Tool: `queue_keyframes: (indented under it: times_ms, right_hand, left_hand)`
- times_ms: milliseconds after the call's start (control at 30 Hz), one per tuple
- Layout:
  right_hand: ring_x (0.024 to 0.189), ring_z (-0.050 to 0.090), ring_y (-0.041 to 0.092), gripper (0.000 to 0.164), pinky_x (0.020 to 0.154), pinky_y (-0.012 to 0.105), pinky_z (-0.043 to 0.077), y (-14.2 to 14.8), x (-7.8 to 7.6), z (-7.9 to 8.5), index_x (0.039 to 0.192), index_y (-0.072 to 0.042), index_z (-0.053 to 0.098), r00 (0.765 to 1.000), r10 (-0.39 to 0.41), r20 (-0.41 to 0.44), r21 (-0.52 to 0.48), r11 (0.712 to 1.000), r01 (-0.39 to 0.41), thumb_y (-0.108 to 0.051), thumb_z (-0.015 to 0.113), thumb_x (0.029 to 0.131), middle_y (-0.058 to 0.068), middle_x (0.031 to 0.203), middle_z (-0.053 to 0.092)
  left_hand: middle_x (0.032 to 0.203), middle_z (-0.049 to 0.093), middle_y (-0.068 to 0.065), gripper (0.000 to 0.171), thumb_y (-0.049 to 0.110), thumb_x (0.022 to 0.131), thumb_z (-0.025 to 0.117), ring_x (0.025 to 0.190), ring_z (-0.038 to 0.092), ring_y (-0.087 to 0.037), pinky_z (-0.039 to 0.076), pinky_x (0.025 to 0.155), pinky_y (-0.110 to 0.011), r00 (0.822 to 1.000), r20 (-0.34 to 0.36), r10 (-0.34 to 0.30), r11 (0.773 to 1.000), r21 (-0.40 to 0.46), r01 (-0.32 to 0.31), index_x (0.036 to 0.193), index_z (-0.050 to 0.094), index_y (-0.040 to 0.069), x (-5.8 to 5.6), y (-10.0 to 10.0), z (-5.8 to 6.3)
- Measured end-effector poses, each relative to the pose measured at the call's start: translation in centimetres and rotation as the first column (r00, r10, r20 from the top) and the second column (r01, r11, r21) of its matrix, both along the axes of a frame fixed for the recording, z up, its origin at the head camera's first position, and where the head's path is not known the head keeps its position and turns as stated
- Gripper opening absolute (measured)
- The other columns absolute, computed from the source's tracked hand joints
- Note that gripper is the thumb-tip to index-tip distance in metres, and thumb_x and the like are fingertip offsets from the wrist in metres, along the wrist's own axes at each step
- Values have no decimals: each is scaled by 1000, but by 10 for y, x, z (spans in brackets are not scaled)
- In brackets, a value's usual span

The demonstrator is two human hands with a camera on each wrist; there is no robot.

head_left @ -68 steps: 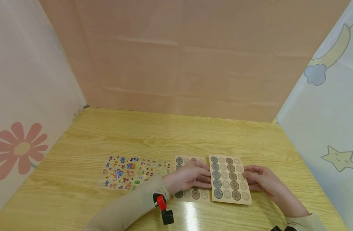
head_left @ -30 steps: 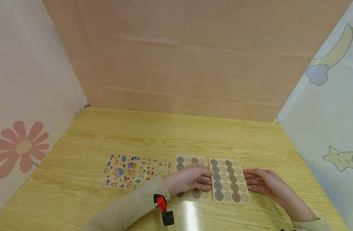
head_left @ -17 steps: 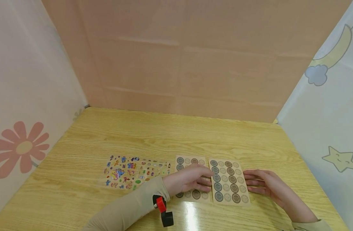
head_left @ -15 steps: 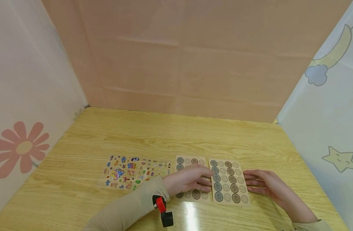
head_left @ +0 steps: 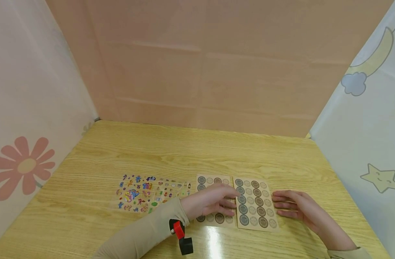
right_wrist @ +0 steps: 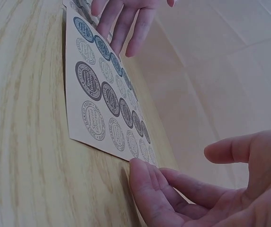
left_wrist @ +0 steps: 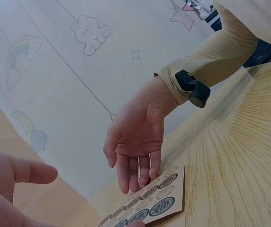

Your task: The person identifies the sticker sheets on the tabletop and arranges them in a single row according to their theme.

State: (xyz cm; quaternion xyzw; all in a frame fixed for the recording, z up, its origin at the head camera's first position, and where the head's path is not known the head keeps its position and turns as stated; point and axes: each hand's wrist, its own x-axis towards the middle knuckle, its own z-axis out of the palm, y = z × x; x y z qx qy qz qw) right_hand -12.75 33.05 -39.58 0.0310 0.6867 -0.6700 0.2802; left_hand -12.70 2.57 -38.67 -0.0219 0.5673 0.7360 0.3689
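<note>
A kraft-coloured sticker sheet [head_left: 257, 203] with rows of round brown, blue-grey and pale labels lies flat on the table. My left hand [head_left: 213, 201] reaches to its left edge with loosely stretched fingers. Under that hand lies a second, similar sticker sheet [head_left: 219, 218], partly hidden. My right hand [head_left: 294, 205] stands at the right edge of the first sheet; its fingertips touch or nearly touch that edge. In the right wrist view, the right fingers [right_wrist: 147, 189] meet the sheet's edge without pinching it.
To the left lie clear sticker sheets: one with colourful cartoon figures [head_left: 132, 194], another with small food pictures [head_left: 168, 185], partly covered by the left sleeve [head_left: 152, 226]. A wooden table [head_left: 184, 151] is bounded by a pink back wall [head_left: 200, 72] and printed side panels.
The right sticker sheet, earlier raised and held at its right edge, is down flat beside the other one. My right thumb has let go, and the sheet has shifted slightly left.
</note>
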Motion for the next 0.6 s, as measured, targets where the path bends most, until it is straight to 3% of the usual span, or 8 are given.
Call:
queue_keyframes:
  times_ms: [433, 600]
  right_hand:
    - [100, 65, 19, 41, 89, 40, 53, 0, -1, 0, 123, 6, 58, 1000, 2, -2, 5, 1000, -2, -26, 42, 104, 8, 111, 66]
    - [98, 65, 21, 42, 88, 40, 53, -2, -2, 1, 124, 7, 56, 1000, -15, -3, 29, 999, 15, -27, 44, 103, 10, 110, 66]
  left_hand:
    - [117, 49, -20, 31, 14, 86, 65, 96, 57, -31, 56, 81, -47, 1000, -19, -9, 1000, 13, 10, 111, 53, 0, 0, -2, 1]
    - [120, 50, -19, 41, 15, 86, 63, 103, 57, -36, 54, 84, -49, 999, -47, -22, 1000, 11, 23, 120, 50, -1, -2, -8, 6]
